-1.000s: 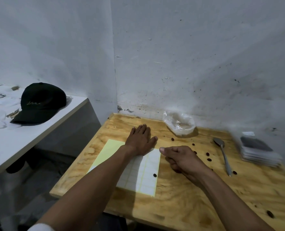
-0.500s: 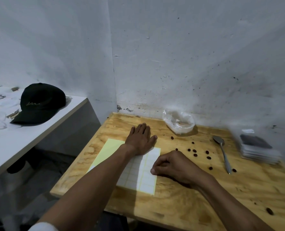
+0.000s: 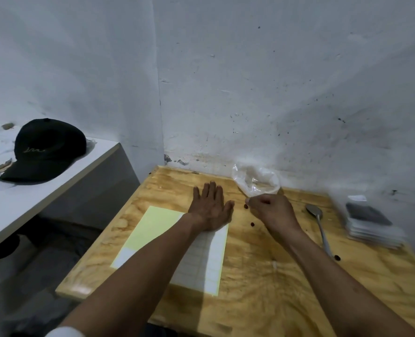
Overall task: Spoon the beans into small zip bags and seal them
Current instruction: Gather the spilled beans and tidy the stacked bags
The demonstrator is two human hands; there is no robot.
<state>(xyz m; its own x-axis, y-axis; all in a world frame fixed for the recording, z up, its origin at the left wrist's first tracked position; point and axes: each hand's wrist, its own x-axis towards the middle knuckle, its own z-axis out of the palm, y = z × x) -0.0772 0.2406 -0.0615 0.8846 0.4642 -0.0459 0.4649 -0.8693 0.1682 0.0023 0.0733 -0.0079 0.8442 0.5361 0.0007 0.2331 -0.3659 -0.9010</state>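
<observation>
Two hands work over a wooden table (image 3: 262, 276) set in a wall corner, with loose beans, a spoon and zip bags lying on it.

From the head view, the spoon (image 3: 319, 221) lies right of the hands, its long axis running toward the wall, bowl at the far end, handle pointing back to the person. A few dark beans (image 3: 252, 224) sit between the hands; one more lies by the handle's near end. The stack of small zip bags (image 3: 371, 221) rests flat near the right edge. A crumpled clear plastic bag (image 3: 256, 182) sits against the wall. The left hand (image 3: 210, 206) lies palm-down, fingers straight and close together, on the far edge of a label sheet (image 3: 177, 249). The right hand (image 3: 272, 210) is curled just before the plastic bag, fingertips pinched together; what they hold is unclear.
</observation>
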